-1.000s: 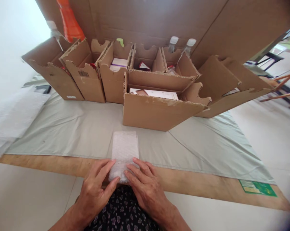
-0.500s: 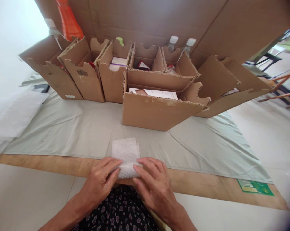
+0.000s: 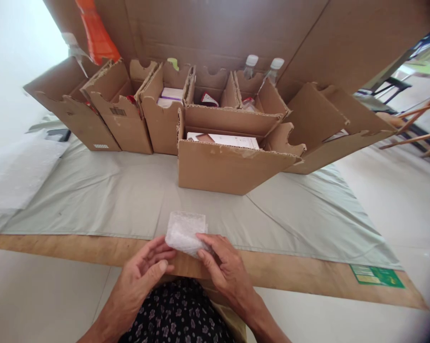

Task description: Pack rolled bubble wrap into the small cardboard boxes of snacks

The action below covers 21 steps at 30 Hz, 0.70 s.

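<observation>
A small folded bundle of bubble wrap [image 3: 185, 230] lies at the table's front edge, partly on the cloth. What it may contain cannot be made out. My right hand [image 3: 226, 263] pinches its right end between thumb and fingers. On the other side, my left hand [image 3: 147, 263] is open, palm turned toward the bundle, thumb apart from the fingers. Its fingertips are at the bundle's lower left corner; whether they touch it is unclear.
Several open cardboard bins [image 3: 215, 166] stand across the table, one in front holding white boxes [image 3: 232, 141]. Bubble wrap sheets [image 3: 18, 171] lie at the left. An orange object [image 3: 99, 40] and capped bottles [image 3: 250, 66] are behind the bins. A green label [image 3: 376, 276] is at right.
The bubble wrap's near flap has been folded upward, making the bundle shorter. My left hand has let go and opened, while the right keeps its grip on the right end.
</observation>
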Tool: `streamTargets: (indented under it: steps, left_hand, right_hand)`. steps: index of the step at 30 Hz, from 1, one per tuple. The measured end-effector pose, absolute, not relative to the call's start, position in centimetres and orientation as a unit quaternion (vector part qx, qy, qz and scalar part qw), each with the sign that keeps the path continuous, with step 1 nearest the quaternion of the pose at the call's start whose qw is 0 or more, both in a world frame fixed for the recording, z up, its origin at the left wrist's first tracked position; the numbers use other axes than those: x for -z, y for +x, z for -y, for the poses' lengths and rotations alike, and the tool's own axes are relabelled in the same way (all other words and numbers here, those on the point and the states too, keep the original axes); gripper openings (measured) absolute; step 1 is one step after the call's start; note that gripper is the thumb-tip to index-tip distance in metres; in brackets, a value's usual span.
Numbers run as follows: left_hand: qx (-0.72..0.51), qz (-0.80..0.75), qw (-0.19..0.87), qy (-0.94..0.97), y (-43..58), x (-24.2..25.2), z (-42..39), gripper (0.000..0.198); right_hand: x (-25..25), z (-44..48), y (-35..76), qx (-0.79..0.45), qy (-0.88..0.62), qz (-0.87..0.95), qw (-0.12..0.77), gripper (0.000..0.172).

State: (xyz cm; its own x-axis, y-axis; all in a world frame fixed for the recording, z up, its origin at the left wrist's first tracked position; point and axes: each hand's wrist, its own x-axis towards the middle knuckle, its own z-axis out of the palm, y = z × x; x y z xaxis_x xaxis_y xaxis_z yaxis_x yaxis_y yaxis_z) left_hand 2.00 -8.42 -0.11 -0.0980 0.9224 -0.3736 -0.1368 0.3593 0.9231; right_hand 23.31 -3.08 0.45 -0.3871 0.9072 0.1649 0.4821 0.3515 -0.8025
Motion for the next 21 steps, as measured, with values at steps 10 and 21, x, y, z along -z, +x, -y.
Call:
streamTargets:
  steps: [10,21]
  left_hand:
    - [-0.457,-0.463,0.695,0.306,4.9,0.1,7.1,0.056]
    - [-0.258,-0.369,0.771,0.450,6.4,-1.0,5.4,0.051]
  right_hand:
    - [-0.7,4.8,24.3,-0.367,-0.495,0.711,0.340,0.026]
    - [-4.3,3.5,26.8,-0.576,-0.422,0.657,0.244,0.036]
